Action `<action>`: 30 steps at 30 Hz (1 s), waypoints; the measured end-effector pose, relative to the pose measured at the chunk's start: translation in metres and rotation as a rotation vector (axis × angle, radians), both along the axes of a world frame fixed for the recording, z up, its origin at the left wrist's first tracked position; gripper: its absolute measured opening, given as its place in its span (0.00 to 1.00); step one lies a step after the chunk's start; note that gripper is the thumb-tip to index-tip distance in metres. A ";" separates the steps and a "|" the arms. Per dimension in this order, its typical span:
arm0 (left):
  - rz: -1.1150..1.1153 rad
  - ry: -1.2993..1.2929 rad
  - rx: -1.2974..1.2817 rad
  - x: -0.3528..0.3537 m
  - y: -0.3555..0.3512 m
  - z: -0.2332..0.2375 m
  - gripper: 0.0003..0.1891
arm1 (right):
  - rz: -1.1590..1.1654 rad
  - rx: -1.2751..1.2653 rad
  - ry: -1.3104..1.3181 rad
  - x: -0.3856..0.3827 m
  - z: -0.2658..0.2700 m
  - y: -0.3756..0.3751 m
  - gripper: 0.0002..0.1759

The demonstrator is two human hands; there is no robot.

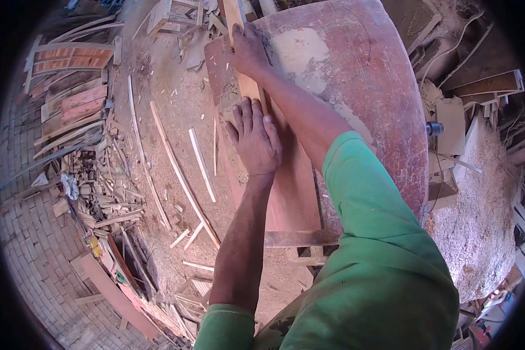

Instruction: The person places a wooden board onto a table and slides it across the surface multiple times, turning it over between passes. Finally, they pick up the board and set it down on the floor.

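Observation:
A pale wooden strip runs away from me along the left side of a reddish worktable. Far up the strip, my right hand has its fingers closed round it, thumb toward the near side. My left hand lies palm down at the strip's near end, fingers stretched out and slightly apart. Below both hands is a long reddish-brown board surface, dusted with sawdust. The strip's underside and part of its right edge are hidden by my right hand and forearm.
Loose wooden strips lie on the dusty floor at left. A pile of wood offcuts and a slatted wooden panel stand beyond. A sawdust heap is at right, near a dark round knob at the table's edge.

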State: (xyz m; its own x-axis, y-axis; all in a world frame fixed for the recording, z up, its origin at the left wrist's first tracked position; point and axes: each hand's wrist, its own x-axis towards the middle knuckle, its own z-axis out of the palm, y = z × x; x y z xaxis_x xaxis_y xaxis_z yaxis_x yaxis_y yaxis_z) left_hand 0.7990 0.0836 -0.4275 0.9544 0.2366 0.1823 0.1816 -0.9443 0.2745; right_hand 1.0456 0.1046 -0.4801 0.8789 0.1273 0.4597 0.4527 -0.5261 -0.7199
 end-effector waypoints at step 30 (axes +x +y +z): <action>0.101 0.026 0.118 0.072 0.012 0.004 0.33 | -0.027 -0.127 0.132 0.053 0.017 0.006 0.40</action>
State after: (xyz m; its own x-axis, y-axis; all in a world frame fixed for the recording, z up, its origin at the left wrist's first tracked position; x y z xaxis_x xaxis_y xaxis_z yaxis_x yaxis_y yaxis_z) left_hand 0.8714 0.0960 -0.4231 0.9313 0.3104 0.1904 0.2832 -0.9461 0.1571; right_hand 1.0984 0.1103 -0.4634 0.9345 0.1521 0.3218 0.3429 -0.6271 -0.6994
